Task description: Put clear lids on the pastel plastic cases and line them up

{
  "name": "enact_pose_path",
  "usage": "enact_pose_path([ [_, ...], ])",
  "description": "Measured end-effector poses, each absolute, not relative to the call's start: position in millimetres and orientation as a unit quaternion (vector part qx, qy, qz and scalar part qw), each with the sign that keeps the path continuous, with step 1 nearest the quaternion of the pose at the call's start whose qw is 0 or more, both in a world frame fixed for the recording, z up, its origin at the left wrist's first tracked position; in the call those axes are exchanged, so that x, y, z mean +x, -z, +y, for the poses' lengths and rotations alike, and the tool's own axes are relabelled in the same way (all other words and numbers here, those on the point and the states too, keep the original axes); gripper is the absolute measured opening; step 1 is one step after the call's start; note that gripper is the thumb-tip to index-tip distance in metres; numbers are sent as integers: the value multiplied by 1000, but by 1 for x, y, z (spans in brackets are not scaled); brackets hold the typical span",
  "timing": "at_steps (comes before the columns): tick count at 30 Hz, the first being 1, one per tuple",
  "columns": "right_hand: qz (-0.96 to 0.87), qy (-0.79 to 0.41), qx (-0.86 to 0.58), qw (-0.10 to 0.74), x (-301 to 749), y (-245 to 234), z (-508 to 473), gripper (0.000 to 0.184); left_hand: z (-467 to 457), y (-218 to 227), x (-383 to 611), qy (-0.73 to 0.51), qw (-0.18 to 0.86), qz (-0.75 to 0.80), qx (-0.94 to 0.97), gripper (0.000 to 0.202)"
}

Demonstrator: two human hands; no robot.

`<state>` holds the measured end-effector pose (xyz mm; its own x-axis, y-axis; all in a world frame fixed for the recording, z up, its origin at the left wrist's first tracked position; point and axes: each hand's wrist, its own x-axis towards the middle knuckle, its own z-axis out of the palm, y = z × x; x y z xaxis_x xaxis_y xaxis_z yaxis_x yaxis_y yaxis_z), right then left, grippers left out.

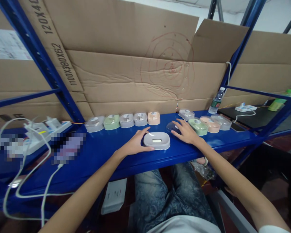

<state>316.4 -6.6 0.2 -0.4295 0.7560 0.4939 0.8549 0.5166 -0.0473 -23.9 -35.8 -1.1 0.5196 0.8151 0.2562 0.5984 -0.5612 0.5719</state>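
Note:
My left hand curls round the left side of a grey oval soap-dish-like box lying on the blue shelf. My right hand rests with fingers spread on a clear lid just behind and right of that box. A row of several boxes, grey, green and peach, stands at the back left. Another group, grey, green and pink, lies to the right of my right hand.
Cardboard sheets back the shelf between blue uprights. A power strip with white plugs and cables sits at the left. A water bottle stands at the back right. My knees in jeans are below the shelf.

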Motion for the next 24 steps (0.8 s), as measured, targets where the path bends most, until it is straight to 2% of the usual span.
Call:
enact_pose_path([
  [3,-853,97,-479,183,329,10,2,62,-35,2,-25,-256,216,423,842,116],
  [5,-855,83,-472,196,330,13,4,59,-35,3,-25,-256,220,423,841,115],
  [12,-835,0,-406,372,300,-5,-11,52,-34,4,-24,-250,222,429,839,120],
  [14,-850,-29,-350,392,285,-14,-22,51,-32,4,-24,-253,220,425,841,122],
  [19,-904,-75,-251,338,253,-19,-36,58,-31,4,-24,-265,236,425,833,125],
  [24,-905,-98,-245,333,250,-6,-35,51,-31,3,-23,-266,237,425,832,124],
])
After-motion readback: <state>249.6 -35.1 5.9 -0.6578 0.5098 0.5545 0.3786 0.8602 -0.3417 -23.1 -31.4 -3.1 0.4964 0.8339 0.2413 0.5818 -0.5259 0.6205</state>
